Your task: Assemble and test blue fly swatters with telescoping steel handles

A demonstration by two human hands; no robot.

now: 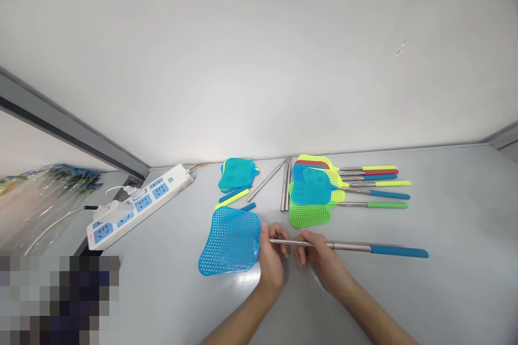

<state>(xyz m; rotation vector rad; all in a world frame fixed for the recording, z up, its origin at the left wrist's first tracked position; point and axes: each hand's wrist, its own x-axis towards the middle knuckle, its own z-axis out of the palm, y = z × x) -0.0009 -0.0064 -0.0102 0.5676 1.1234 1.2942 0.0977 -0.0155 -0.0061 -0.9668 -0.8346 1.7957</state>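
A blue fly swatter (232, 240) with a perforated head, a metal rod and a blue grip lies across both hands, head to the left. My left hand (273, 253) is closed on it where the head joins the rod. Farther right, my right hand (319, 256) pinches the metal rod. Beyond the right hand is a pile of finished-looking fly swatters (311, 188) in yellow, red, blue and green, grips to the right. Loose metal rods (285, 186) lie behind the hands. Behind the held head are loose swatter heads (238, 173) and blue and yellow grips (232, 198).
A white power strip (141, 206) with plugs and cables lies slanted on the grey table (162, 291) at the left. Clear plastic packaging (48, 205) lies beyond a grey metal frame (73, 124). A pale wall panel (259, 64) rises at the table's back.
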